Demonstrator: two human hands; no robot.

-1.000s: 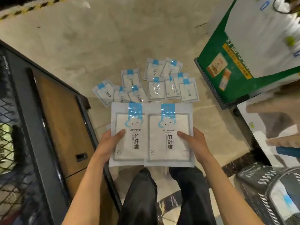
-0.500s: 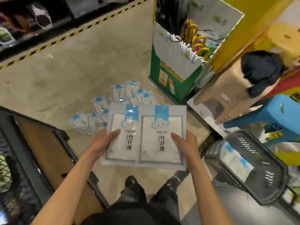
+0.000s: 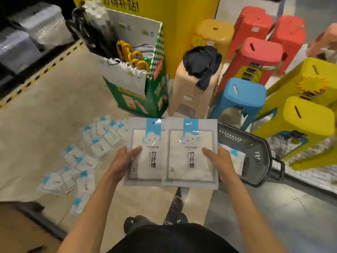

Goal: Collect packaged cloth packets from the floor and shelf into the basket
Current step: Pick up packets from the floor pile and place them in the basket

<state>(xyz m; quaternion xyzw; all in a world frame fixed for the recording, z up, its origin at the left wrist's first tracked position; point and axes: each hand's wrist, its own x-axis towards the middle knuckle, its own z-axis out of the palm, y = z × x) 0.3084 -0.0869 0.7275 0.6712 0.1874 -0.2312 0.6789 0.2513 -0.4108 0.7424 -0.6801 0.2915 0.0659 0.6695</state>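
- The left hand [image 3: 122,163] holds one cloth packet, the left packet [image 3: 144,161], by its left edge; the thumb [image 3: 135,149] lies flat on the front, pinching the packet against fingers hidden behind it.
- The right hand [image 3: 220,161] holds a second one, the right packet [image 3: 189,157], by its right edge in the same way: its thumb [image 3: 207,151] is on the front and its fingers are out of sight behind.
- Both packets are held upright and side by side in front of the person, above the floor [image 3: 45,115]. The right packet overlaps the right edge of the left one.
- Each packet has a blue header strip with a cloud face and shows pale cloth through its clear front.
- The dark basket [image 3: 262,161] stands on the floor to the right, partly hidden behind the right packet and right hand. A packet in the basket [image 3: 236,157] already lies there.
- Many loose packets [image 3: 99,147] lie scattered and overlapping on the floor to the left of the held pair.
- Beyond them stands a green cardboard box [image 3: 138,99] with yellow-handled items in it.
- Beside the box is a beige stool [image 3: 186,88] with a black cloth [image 3: 202,63] on top, then a blue stool [image 3: 242,94], red stools [image 3: 259,52] and yellow stools [image 3: 306,115].
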